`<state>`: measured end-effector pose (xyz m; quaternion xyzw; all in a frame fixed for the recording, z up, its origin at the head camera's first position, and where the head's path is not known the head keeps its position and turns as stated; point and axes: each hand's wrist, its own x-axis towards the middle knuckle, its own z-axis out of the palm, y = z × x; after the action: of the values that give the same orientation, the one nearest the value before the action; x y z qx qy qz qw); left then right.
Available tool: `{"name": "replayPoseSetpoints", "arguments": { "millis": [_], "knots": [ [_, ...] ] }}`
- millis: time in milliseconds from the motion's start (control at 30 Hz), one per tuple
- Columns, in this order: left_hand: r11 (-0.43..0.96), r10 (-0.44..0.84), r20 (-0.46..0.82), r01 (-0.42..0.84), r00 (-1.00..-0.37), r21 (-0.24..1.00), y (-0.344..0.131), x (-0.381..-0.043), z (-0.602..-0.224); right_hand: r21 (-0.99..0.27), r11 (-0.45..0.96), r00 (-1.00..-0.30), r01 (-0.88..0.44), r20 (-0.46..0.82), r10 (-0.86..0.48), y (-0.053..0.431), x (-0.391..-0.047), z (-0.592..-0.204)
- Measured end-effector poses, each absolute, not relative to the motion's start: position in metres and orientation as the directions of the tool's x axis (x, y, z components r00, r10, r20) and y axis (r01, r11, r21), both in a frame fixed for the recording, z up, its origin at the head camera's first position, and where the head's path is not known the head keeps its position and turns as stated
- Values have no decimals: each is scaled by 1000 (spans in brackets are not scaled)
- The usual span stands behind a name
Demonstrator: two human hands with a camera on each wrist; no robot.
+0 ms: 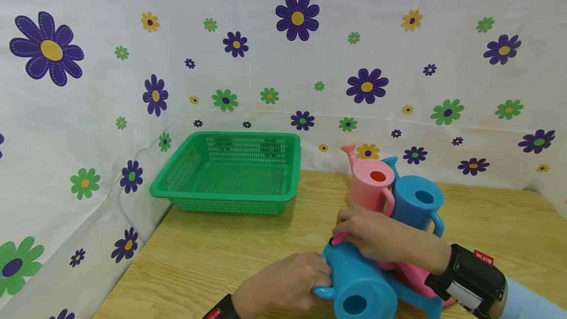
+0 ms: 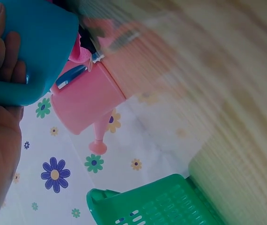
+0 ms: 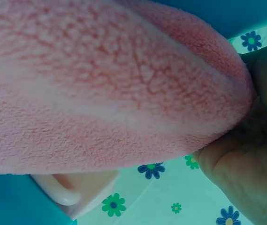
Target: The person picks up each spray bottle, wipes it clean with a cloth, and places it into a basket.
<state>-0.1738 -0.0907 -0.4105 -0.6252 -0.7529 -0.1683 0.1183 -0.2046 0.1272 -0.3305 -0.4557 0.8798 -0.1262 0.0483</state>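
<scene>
A blue watering can (image 1: 361,279) is tipped over at the front of the table, its top opening facing me and its spout toward the lower right. My left hand (image 1: 288,279) grips its handle; in the left wrist view the fingers (image 2: 11,56) curl through the handle loop. With my right hand (image 1: 376,233) I pinch a fluffy pink cloth (image 3: 100,103) at the can's base end. More of the cloth hangs behind the can, partly hidden by my right forearm. A small black bit shows beside the cloth at the base.
Behind my right hand stand an upright pink watering can (image 1: 369,181) and a second blue watering can (image 1: 416,201), side by side. A green plastic basket (image 1: 228,203) sits at the back left of the wooden table (image 1: 199,250). A flowered sheet (image 1: 266,63) hangs behind.
</scene>
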Motion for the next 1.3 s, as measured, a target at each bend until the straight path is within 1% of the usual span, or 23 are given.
{"name": "replayPoseSetpoints", "arguments": {
  "millis": [200, 267, 400, 500, 667, 833, 933, 1000, 1133, 1233, 1300],
  "knots": [
    [224, 910, 319, 961, -266, 164, -89, -171, -411, -287, 533, -560, -796, 14, -828, 126, -198, -329],
    [218, 910, 321, 962, -261, 163, -88, -171, -410, -291, 530, -557, -796, 11, -830, 126, -195, -327],
    [193, 909, 348, 972, -228, 134, -88, -173, -409, -278, 529, -550, -802, 1, -835, 128, -189, -323],
    [179, 909, 363, 978, -205, 104, -88, -174, -409, -263, 512, -530, -817, -2, -848, 130, -183, -319],
    [190, 912, 357, 979, -204, 74, -87, -177, -409, -259, 481, -500, -838, 10, -866, 134, -173, -313],
    [200, 914, 347, 978, -210, 65, -87, -177, -409, -322, 467, -495, -823, 6, -869, 140, -167, -310],
    [204, 912, 348, 977, -215, 69, -89, -177, -410, -368, 425, -465, -827, 24, -885, 143, -165, -308],
    [206, 909, 352, 975, -223, 86, -89, -176, -410, -400, 382, -435, -833, 47, -899, 145, -164, -307],
    [205, 902, 371, 976, -220, 79, -91, -177, -409, -458, 293, -376, -839, 100, -921, 148, -164, -305],
    [198, 899, 386, 978, -208, 65, -92, -178, -408, -488, 247, -347, -837, 125, -930, 151, -165, -305],
    [194, 895, 394, 978, -210, 81, -94, -179, -408, -493, 231, -335, -839, 133, -933, 152, -165, -304]
  ]
}}
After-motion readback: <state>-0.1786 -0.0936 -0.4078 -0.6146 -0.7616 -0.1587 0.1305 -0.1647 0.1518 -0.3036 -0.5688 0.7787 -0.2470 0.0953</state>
